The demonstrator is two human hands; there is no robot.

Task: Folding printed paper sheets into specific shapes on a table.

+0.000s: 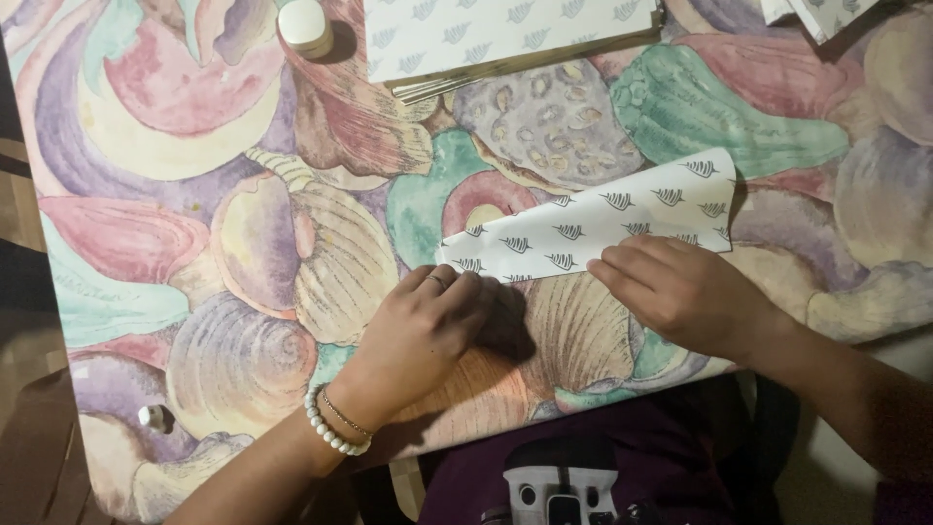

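A folded sheet of white paper [603, 219] printed with small dark leaf shapes lies on the shell-patterned tablecloth [243, 243], its long edge slanting up to the right. My left hand [432, 326], with a ring and a pearl bracelet, presses flat on the paper's lower left corner. My right hand [680, 292] rests palm down on the lower edge of the paper, fingers pointing left. Both hands press down on the sheet rather than gripping it.
A stack of the same leaf-printed paper [505, 34] lies at the table's far edge, with more sheets [826, 12] at the top right. A small cream round case [306, 27] sits at the top left. The table's near edge runs just below my hands.
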